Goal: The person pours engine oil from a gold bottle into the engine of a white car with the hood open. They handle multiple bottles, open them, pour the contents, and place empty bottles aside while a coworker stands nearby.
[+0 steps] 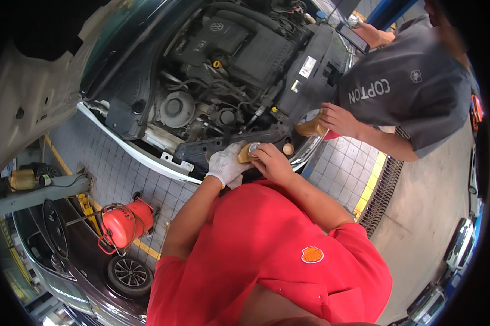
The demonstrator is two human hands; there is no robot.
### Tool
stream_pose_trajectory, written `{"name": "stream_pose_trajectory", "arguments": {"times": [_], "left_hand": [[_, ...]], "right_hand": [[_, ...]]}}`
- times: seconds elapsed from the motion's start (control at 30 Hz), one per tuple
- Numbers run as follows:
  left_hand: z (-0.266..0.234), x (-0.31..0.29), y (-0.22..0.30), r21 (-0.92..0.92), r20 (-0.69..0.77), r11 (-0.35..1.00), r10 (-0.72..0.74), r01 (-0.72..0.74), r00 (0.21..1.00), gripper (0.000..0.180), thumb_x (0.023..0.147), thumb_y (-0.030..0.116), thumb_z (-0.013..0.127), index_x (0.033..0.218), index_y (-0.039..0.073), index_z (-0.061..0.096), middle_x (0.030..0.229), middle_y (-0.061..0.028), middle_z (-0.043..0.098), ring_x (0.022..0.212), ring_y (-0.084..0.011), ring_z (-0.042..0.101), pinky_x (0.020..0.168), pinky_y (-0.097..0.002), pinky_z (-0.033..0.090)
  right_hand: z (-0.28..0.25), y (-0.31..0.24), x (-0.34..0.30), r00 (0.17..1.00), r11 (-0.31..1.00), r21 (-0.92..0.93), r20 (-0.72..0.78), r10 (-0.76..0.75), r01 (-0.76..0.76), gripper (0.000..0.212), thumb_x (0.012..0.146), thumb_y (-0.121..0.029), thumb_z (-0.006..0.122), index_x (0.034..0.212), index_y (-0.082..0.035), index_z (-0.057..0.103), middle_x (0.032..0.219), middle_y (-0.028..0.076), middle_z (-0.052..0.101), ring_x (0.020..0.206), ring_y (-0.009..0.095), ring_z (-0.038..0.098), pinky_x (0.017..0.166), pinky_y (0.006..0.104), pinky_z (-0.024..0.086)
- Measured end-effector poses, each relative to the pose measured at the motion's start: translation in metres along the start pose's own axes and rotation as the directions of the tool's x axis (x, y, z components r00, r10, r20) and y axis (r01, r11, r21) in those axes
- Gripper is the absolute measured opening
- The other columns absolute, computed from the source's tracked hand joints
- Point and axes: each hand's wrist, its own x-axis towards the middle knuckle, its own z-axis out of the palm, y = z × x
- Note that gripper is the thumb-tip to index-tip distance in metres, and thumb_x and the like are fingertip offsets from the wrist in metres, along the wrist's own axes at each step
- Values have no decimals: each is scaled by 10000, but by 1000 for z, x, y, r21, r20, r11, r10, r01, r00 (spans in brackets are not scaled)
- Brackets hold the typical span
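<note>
My left hand (226, 164), in a white glove, is closed around a small amber bottle (244, 156) at the front edge of the open engine bay (201, 142). My bare right hand (276, 164) meets it from the other side, its fingers pinched at the bottle's silvery round top (253, 148). Whether that top is a cap or a foil seal, I cannot tell. Just beyond my right fingers is a small tan round piece (288, 148). A co-worker's hand (338, 119) rests on another amber container (310, 126) by the car's front corner.
The engine cover (228, 46) and a yellow dipstick handle (217, 64) lie ahead. At the right stands the co-worker in a dark grey shirt (408, 87), holding a phone (354, 38). A red tank (126, 224) and a dark car (76, 266) are at the lower left.
</note>
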Motion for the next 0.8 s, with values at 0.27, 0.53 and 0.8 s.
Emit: {"name": "stream_pose_trajectory", "arguments": {"times": [0.27,0.53,0.8], "left_hand": [[9,-5,-7,33,-36,995,97,-96,995,861,837,612,804,1546,202,540,1516,-57,631,1304,-260,670,1058,-408,555],[9,-9,-10,22,-25,989,146,-146,989,814,850,588,793,1504,172,545,1456,-59,652,1323,-253,654,1018,-415,555],[9,-9,-11,-5,9,993,117,-117,993,836,833,587,804,1516,174,556,1480,-69,645,1329,-269,650,1063,-417,538]], "right_hand": [[0,8,3,988,989,-79,110,-112,121,240,927,-118,767,1144,-79,673,1039,98,629,963,327,647,805,428,563],[-6,23,8,954,980,-28,236,-183,195,222,931,-152,771,1088,-78,632,1030,110,602,972,346,643,805,448,553],[-28,14,30,922,998,-28,382,56,-49,157,980,-185,713,1057,-72,635,1024,132,628,943,391,681,798,487,559]]}}
